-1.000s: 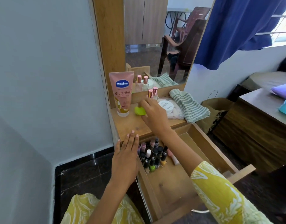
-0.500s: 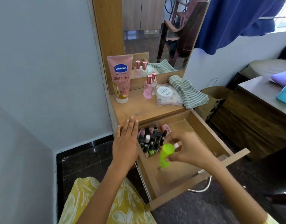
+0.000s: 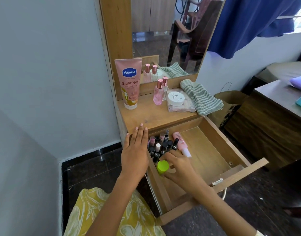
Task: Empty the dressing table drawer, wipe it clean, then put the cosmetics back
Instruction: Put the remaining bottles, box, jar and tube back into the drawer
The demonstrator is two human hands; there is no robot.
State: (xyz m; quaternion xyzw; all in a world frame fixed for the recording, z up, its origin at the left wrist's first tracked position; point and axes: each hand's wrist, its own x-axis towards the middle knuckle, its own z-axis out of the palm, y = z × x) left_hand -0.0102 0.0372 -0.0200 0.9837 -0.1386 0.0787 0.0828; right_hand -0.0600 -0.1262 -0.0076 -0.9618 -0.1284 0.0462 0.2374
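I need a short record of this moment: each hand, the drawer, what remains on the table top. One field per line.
left hand: flat on the table edge, holds nothing
right hand: grips the green bottle, setting it in the drawer
drawer: open; nail polish bottles at the back left, pink tube beside them
table top: Vaseline tube, perfume bottles, white jar, striped cloth

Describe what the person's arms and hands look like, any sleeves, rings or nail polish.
Both forearms are bare. The left hand shows pale, light pink nails and no ring or bracelet that I can see. The right hand also shows no jewellery. A sliver of pale fabric shows at the bottom edge by the right arm; yellow leaf-print clothing lies below.
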